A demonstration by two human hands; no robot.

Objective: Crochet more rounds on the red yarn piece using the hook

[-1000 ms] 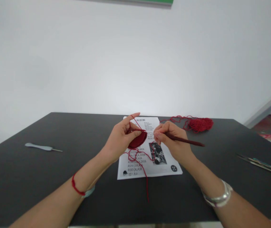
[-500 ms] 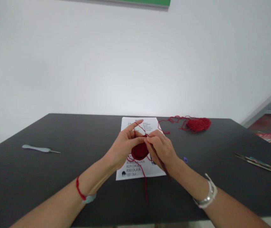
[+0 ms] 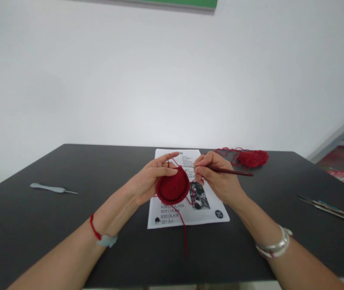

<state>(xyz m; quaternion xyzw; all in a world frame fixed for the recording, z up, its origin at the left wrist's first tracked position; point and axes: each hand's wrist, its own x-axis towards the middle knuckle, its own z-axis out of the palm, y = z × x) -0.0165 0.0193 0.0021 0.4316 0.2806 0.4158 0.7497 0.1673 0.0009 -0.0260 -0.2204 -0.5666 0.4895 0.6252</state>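
Note:
My left hand [image 3: 147, 179] pinches the upper left edge of a round, dark red crocheted piece [image 3: 172, 186], with a strand of red yarn over its raised index finger. Between the fingers of my right hand [image 3: 218, 175] is a crochet hook [image 3: 233, 172] with a dark red handle. The hook's thin metal shaft points left and reaches the top edge of the piece. A loose yarn tail [image 3: 185, 235] hangs down from the piece over printed sheets [image 3: 202, 215].
On the dark table [image 3: 105, 169], a red yarn ball [image 3: 252, 158] lies at the back right. A grey-handled hook [image 3: 49, 188] lies at the left, and scissors [image 3: 325, 208] at the right. Behind the table stands a white wall.
My right hand has moved right and turned, bringing the hook from a steep slant to nearly level. The red piece has shifted slightly left and now faces the camera more. More of the sheets shows.

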